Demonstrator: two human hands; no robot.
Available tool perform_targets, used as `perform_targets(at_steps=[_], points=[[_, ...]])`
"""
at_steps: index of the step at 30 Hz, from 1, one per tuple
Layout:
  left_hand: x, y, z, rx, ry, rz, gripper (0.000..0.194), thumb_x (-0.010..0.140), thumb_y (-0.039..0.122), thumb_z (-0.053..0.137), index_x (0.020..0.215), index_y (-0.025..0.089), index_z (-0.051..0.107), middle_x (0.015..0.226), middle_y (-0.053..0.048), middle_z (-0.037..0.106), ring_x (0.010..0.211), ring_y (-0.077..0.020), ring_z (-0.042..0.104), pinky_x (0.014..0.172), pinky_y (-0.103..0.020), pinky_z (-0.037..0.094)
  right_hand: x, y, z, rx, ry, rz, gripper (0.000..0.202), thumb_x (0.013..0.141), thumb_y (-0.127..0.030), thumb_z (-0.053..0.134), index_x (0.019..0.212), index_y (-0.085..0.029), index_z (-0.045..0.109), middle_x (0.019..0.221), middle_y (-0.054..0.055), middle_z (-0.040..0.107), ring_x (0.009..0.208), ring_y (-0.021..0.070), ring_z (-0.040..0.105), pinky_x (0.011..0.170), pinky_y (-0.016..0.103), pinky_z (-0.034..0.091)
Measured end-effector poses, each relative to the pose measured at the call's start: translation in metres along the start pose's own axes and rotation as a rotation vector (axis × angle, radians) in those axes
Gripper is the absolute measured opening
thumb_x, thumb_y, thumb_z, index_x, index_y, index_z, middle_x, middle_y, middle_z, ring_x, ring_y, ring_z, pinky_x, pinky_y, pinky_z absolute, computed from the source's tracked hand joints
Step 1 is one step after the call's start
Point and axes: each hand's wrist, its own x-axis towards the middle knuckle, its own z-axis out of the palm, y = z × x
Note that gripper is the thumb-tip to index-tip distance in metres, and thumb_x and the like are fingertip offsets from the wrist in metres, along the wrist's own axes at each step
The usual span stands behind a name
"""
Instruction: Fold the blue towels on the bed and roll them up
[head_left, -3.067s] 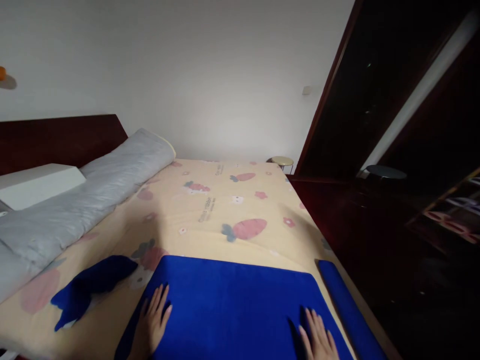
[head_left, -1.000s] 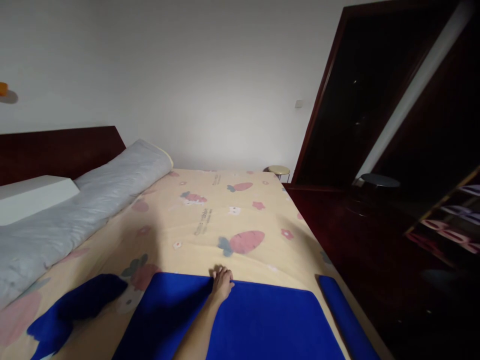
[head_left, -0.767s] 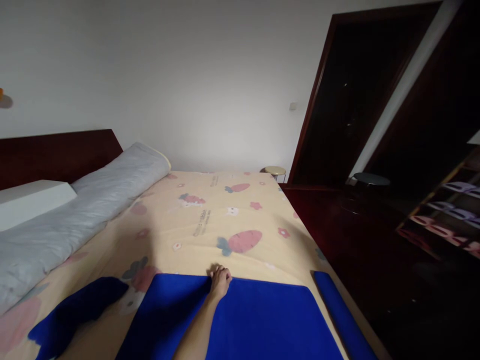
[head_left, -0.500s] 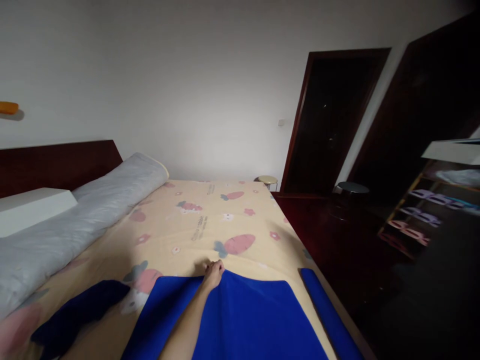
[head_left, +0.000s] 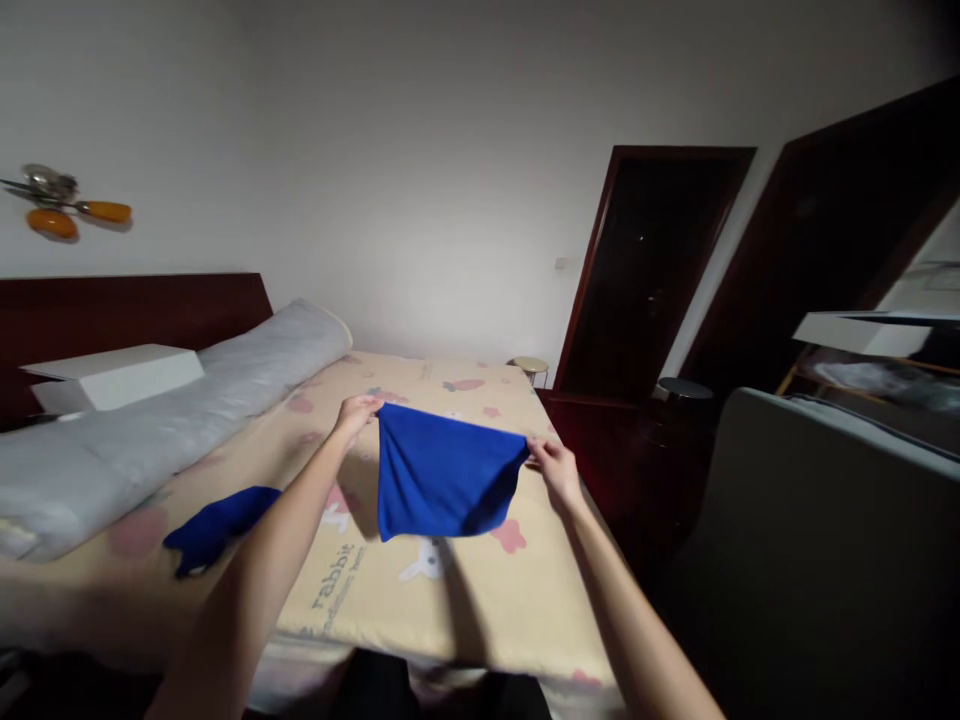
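Note:
A plain blue cloth [head_left: 450, 475] hangs stretched above the bed, held up by its two upper corners. My left hand [head_left: 360, 412] pinches the left corner, and my right hand [head_left: 553, 463] pinches the right one. The cloth's lower edge hangs loose, with soft folds and a shadow near its right side. Beside my left forearm, a crumpled darker blue piece of fabric [head_left: 217, 528] lies on the bed sheet [head_left: 360, 620], which is pale yellow with rabbits and carrots.
A long grey rolled bedding piece [head_left: 247, 375] lies along the headboard [head_left: 135, 310], with a white box [head_left: 139, 375] by it. Stools [head_left: 531, 366] stand beyond the bed. At right are a dark grey panel [head_left: 810, 560] and a rack with a white box [head_left: 862, 332].
Earlier, blue fabric lay spread over the near part of the bed with one hand gripping its far edge. Now both hands hold a blue cloth up by its corners, and the view has shifted.

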Motion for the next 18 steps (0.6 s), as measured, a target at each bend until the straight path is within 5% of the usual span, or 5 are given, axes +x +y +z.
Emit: perform_targets(at_steps=[5,8,12,18], points=[[-0.023,0.053,-0.012,-0.115,-0.020,0.055,0.042,0.053,0.039,0.088,0.077,0.018,0.061,0.062,0.003,0.066,0.057,-0.0112,0.061,0.063,-0.026,0.051,0.046,-0.040,-0.014,-0.029,0.065,0.035,0.033,0.059,-0.043,0.082,0.060,-0.020,0.058,0.052,0.000,0.059,0.049,0.0147,0.059,0.051,0.026,0.051],[-0.034,0.073,-0.016,-0.138,-0.029,0.065,0.041,0.050,0.036,0.090,0.073,0.017,0.062,0.056,0.003,0.064,0.052,-0.0112,0.058,0.057,-0.026,0.050,0.055,-0.062,-0.023,-0.045,0.098,-0.015,0.030,0.058,-0.029,0.084,0.079,-0.017,0.067,0.058,0.001,0.065,0.055,0.0165,0.064,0.055,0.027,0.054],[-0.044,0.088,-0.024,-0.185,-0.043,0.067,0.037,0.052,0.034,0.088,0.075,0.016,0.066,0.060,0.000,0.067,0.053,-0.0118,0.060,0.058,-0.027,0.051,0.053,-0.088,-0.028,-0.009,0.026,-0.105,0.046,0.065,-0.035,0.081,0.104,-0.015,0.069,0.069,0.003,0.070,0.062,0.0181,0.068,0.059,0.031,0.059],[-0.051,0.101,-0.030,-0.196,-0.091,0.131,0.031,0.058,0.029,0.086,0.082,0.014,0.072,0.078,-0.009,0.074,0.075,-0.0183,0.069,0.077,-0.035,0.055,0.050,-0.110,-0.033,-0.019,-0.098,-0.190,0.040,0.069,-0.048,0.078,0.086,-0.012,0.074,0.077,0.009,0.074,0.069,0.0200,0.070,0.065,0.032,0.060]])
